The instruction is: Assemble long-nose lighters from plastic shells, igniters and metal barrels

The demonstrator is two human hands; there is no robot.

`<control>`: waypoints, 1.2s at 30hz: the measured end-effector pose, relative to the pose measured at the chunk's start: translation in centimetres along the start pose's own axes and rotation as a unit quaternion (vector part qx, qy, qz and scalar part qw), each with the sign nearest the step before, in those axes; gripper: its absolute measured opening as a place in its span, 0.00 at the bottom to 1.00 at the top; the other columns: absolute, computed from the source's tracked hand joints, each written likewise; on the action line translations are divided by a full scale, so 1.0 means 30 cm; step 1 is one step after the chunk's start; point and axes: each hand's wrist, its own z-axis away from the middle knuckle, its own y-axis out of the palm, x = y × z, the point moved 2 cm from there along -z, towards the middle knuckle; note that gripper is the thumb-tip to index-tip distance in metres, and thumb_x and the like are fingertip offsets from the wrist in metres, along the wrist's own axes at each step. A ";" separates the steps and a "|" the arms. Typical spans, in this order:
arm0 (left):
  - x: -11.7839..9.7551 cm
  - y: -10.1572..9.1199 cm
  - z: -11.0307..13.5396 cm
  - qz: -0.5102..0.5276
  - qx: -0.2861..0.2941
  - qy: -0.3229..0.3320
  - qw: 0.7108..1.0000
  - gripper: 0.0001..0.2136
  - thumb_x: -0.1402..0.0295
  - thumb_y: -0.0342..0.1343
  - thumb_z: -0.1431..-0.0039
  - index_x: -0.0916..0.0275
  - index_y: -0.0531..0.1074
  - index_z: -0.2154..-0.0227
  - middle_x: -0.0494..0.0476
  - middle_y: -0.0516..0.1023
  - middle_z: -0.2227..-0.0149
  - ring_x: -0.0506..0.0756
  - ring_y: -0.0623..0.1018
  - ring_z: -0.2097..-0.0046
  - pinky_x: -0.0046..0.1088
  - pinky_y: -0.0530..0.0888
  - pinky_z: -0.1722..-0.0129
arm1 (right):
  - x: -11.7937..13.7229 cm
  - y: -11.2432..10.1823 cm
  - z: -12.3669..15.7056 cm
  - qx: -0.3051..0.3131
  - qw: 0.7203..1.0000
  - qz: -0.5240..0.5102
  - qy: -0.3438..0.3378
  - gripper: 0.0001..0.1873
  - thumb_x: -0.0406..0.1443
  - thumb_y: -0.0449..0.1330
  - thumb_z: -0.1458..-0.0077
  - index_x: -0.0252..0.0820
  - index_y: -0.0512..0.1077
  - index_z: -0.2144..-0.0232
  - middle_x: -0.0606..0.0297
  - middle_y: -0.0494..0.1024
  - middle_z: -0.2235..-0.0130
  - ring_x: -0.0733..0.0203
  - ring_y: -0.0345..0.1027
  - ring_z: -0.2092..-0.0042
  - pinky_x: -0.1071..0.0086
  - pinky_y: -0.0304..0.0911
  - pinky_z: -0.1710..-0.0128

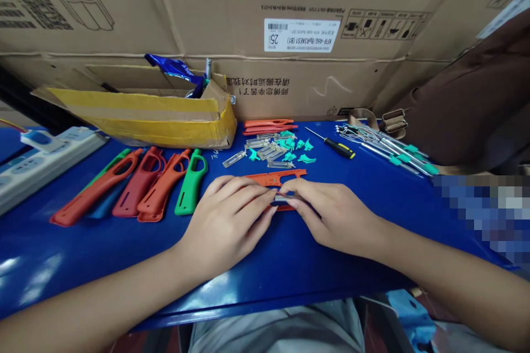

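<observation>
My left hand (pixel 232 220) and my right hand (pixel 335 212) meet at the middle of the table, fingertips pinched on a slim grey metal piece (pixel 284 197). Fingers cover much of that piece, so its full shape is hidden. Just behind the fingers lies an orange lighter shell half (pixel 269 178). Under the fingertips shows the edge of another orange shell part (pixel 285 208), mostly covered; whether a hand touches it I cannot tell. Farther back are clear lighter fuel tanks (pixel 270 151) and small teal triggers (pixel 306 159), loosely heaped.
Several orange, red and green lighter shells (pixel 165 185) lie left, beside a white power strip (pixel 53 160). A yellow-taped cardboard box (pixel 165 121) stands behind them. A screwdriver (pixel 337 146) and metal lighter tubes with wires (pixel 397 149) lie right. Large cartons (pixel 232 16) line the back.
</observation>
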 end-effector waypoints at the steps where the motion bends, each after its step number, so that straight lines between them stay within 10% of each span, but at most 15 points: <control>1: 0.002 0.001 0.001 0.007 0.000 0.005 1.000 0.07 0.72 0.60 0.34 0.65 0.77 0.55 0.56 0.85 0.59 0.59 0.80 0.57 0.39 0.70 0.56 | 0.000 0.000 0.001 0.011 1.000 -0.008 0.011 0.09 0.35 0.53 0.31 0.41 0.69 0.51 0.63 0.82 0.57 0.58 0.78 0.60 0.66 0.66 0.63; 27: 0.015 0.019 0.009 0.130 0.125 -0.049 0.982 0.08 0.71 0.52 0.29 0.64 0.75 0.55 0.57 0.82 0.58 0.57 0.79 0.56 0.38 0.71 0.57 | -0.024 0.001 -0.018 0.064 0.995 0.040 -0.058 0.15 0.37 0.49 0.27 0.39 0.74 0.57 0.60 0.82 0.58 0.55 0.76 0.56 0.63 0.65 0.55; 36: 0.003 0.019 0.020 0.116 0.129 0.004 0.985 0.09 0.73 0.51 0.29 0.66 0.75 0.53 0.59 0.82 0.56 0.58 0.80 0.55 0.37 0.74 0.54 | -0.001 -0.002 -0.010 0.067 0.998 0.015 -0.018 0.16 0.45 0.54 0.32 0.42 0.69 0.69 0.66 0.76 0.69 0.61 0.70 0.66 0.67 0.58 0.67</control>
